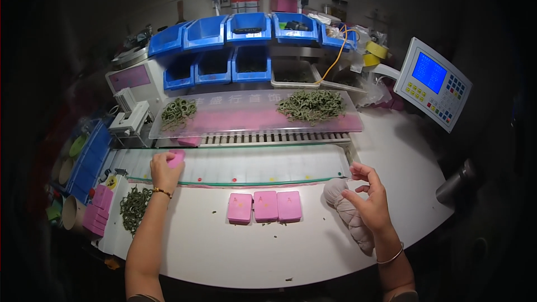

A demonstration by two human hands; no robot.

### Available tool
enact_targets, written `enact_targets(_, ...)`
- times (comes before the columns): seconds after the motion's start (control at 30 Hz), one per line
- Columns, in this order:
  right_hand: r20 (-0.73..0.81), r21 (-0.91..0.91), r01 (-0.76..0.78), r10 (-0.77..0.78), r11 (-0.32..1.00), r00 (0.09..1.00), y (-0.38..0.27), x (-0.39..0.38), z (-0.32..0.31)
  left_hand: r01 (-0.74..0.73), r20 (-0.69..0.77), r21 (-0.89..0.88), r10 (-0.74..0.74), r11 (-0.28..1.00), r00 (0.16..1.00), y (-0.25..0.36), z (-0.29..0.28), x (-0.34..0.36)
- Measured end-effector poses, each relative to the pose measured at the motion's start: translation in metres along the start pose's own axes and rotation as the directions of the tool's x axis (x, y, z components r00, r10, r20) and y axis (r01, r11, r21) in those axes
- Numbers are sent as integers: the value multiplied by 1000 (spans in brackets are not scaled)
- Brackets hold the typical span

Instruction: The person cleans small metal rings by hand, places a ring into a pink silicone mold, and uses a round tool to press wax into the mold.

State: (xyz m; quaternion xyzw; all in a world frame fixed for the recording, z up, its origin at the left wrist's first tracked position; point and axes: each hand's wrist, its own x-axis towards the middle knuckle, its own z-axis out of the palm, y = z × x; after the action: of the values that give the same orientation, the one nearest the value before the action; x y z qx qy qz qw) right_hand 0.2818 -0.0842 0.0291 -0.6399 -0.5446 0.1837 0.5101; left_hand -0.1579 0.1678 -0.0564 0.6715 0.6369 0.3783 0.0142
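Observation:
At the left, my left hand [163, 171] is closed on a pink block [176, 158], over the near left part of the long pale tray with green edges [268, 168]. My right hand [366, 198] is raised with its fingers apart and nothing in them. Just below and beside it lies a lumpy off-white cloth bundle [349, 218]; whether the hand touches it I cannot tell. Between my hands, three pink blocks [265, 206] lie in a row on the white table [224, 257].
Green curled pieces [135, 208] are heaped at the left, with more heaps [312, 105] on a clear raised sheet [235, 126]. Blue bins [249, 29] stand behind. A control panel [433, 84] with a blue screen rises at right, near a dark cylinder [456, 183]. Stacked pink blocks [98, 210] stand far left.

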Motion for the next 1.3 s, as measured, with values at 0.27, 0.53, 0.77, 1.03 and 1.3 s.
enact_targets(0.27, -48, -173, 83, -92, 981, 995, -15, -23, -12, -111, 61, 339, 96, 934, 994, 38, 12, 17)
enact_targets(0.53, 8, -287, 121, -124, 950, 992, -10, -73, -8, -31, 414, 599, -276, 800, 868, 78, 37, 63)
enact_targets(0.77, -112, -559, 167, -273, 812, 955, 9, -113, -26, -180, 191, 502, 94, 846, 977, 62, 80, 72)
enact_targets(1.03, -49, -638, 255, -368, 726, 928, 37, -127, -15, -177, 131, 174, 155, 969, 979, 29, 109, 114)
enact_targets(1.3, -134, -583, 169, -300, 795, 945, 42, -133, -12, -112, 365, 153, 50, 982, 930, 35, 114, 124)
